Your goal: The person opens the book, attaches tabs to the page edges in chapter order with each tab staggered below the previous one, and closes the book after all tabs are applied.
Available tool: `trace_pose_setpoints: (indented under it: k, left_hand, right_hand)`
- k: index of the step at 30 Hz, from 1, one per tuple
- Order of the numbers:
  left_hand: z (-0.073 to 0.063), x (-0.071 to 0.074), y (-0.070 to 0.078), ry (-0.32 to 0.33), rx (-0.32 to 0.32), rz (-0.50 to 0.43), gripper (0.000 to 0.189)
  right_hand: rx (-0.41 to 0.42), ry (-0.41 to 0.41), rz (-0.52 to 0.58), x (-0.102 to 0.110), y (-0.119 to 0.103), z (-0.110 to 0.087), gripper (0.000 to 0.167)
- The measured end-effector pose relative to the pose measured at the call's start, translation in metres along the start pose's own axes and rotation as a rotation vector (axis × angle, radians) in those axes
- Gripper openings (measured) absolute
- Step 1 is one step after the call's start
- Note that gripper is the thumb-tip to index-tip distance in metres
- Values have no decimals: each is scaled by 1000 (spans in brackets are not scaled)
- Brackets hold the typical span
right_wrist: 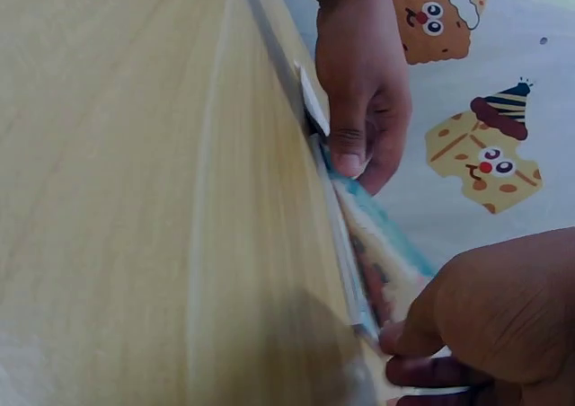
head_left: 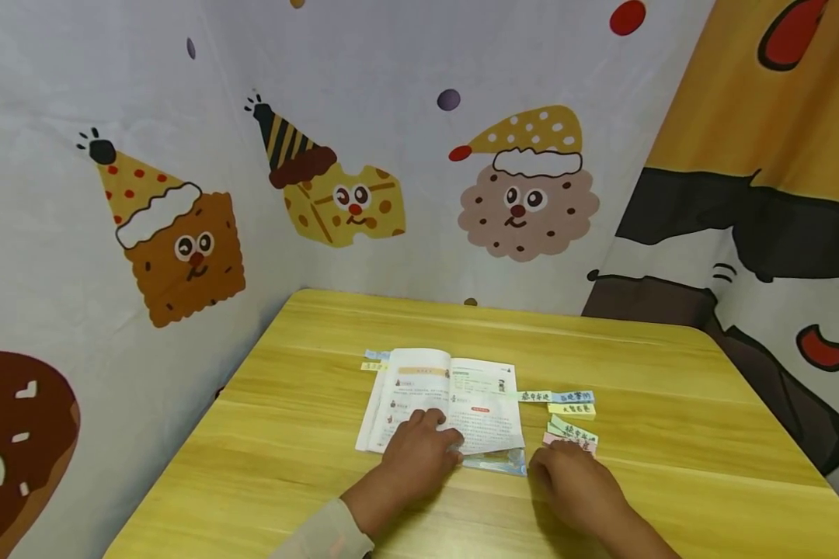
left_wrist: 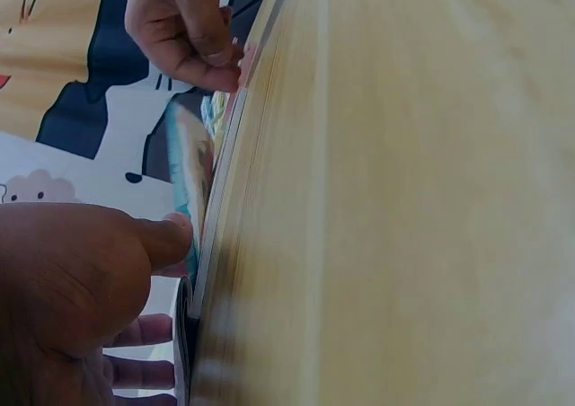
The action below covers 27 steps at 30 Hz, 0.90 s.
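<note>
An open book [head_left: 485,419] with printed text and small pictures lies on the wooden table. My left hand [head_left: 422,450] rests across its lower middle, fingers spread on the pages and thumb by the bottom edge. Below the right page a bluish cover [head_left: 506,464] peeks out, its colourful side tilted up in both wrist views. The right hand [head_left: 576,485] is at the book's lower right corner, thumb and forefinger pinching the cover's edge. Beyond its knuckles lie pink and green handwritten paper slips [head_left: 573,435], partly hidden by that hand.
Green, blue and yellow handwritten strips [head_left: 569,400] stick out past the book's right edge. Blue and yellow tabs [head_left: 374,361] show at its upper left. The wooden table [head_left: 287,388] meets a cartoon-printed cloth [head_left: 405,272] behind and at the sides.
</note>
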<state>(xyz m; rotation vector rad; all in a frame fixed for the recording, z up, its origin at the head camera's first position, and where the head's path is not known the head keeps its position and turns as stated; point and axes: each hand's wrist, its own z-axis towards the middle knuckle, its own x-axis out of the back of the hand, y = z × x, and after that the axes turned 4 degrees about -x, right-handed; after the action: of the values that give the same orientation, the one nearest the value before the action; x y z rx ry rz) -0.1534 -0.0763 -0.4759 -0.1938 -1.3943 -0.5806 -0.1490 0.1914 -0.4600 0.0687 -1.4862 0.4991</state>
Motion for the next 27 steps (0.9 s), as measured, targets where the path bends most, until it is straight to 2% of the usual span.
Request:
trace_pose_setpoints:
  k: [4, 7, 12, 17, 23, 24, 27]
  left_hand:
    - [-1, 1, -1, 23, -24, 20, 20]
    - [-2, 1, -1, 26, -30, 36, 19]
    - [-1, 1, 0, 10, -20, 31, 23]
    - [2, -1, 2, -8, 0, 37, 37]
    - [4, -4, 4, 1, 10, 73, 46]
    - [5, -4, 4, 9, 21, 72, 45]
    - [7, -5, 4, 46, 62, 70, 46]
  right_hand:
    - [98, 60, 55, -8, -2, 4, 19]
    - [173, 67, 66, -16, -4, 9, 26]
    - [229, 86, -8, -24, -8, 18, 46]
    - [255, 126, -97, -27, -12, 23, 66]
    - [251, 130, -146, -27, -18, 23, 37]
    - [251, 129, -152, -27, -19, 23, 36]
    - [261, 119, -168, -26, -21, 23, 47]
